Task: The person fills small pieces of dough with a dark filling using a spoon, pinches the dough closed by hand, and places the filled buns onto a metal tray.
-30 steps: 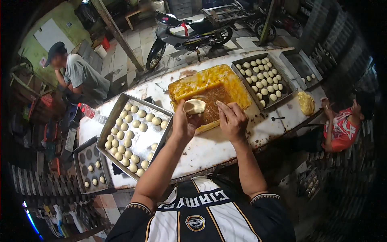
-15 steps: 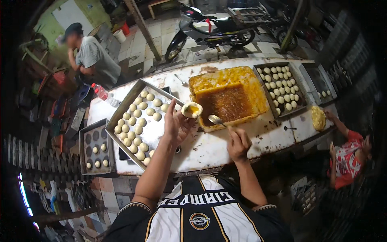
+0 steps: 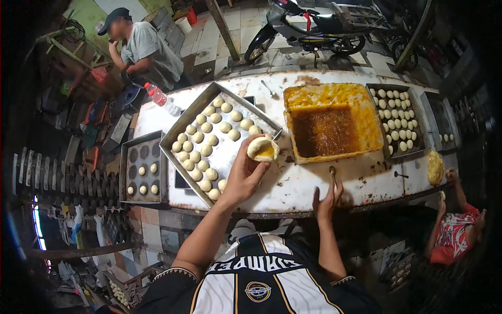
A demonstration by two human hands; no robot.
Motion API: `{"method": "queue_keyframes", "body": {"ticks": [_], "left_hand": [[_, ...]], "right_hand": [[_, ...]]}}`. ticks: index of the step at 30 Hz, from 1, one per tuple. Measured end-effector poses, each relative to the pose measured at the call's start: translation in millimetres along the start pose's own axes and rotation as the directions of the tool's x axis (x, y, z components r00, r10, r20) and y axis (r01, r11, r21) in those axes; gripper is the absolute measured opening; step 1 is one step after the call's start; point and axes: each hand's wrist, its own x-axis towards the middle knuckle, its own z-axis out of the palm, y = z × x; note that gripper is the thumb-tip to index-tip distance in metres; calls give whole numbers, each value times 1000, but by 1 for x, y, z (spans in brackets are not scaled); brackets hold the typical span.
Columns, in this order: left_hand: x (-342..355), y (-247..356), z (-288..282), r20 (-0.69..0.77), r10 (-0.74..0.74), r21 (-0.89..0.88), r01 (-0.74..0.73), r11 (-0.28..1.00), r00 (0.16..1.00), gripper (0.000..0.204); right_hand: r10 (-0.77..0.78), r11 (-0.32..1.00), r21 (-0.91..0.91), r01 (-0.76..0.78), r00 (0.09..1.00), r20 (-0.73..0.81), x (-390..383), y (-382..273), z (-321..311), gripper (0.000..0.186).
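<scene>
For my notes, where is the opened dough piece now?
In the head view, near centre, the left hand holds the dough piece, left of the yellow basin.

Green wall [image 3: 90,15] top L, tiled floor [image 3: 244,26], prob. wood slats [image 3: 50,175] at dim L.

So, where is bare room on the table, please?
The table is almost bare along its near side between left hand and right hand. Another lies between right hand and yellow dough, around a dark tool. Crowded: left, around the big tray; right, beyond the tub.
</scene>
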Motion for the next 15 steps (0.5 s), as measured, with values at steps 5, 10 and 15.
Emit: {"method": "queue_keyframes", "body": {"ticks": [5,10,15], "left_hand": [[-37,29,-23,165,-36,-161,63,985,986,54],[-86,60,-70,134,245,141,-263,954,960,49],[-130,84,-121,189,596,478,-603,638,780,48]], "right_hand": [[-259,586,802,116,964,50,47,-160,-34,68],[-334,168,985,-45,937,100,21,-269,-31,43],[-384,29,991,-129,914,130,-32,-340,-37,35]]}}
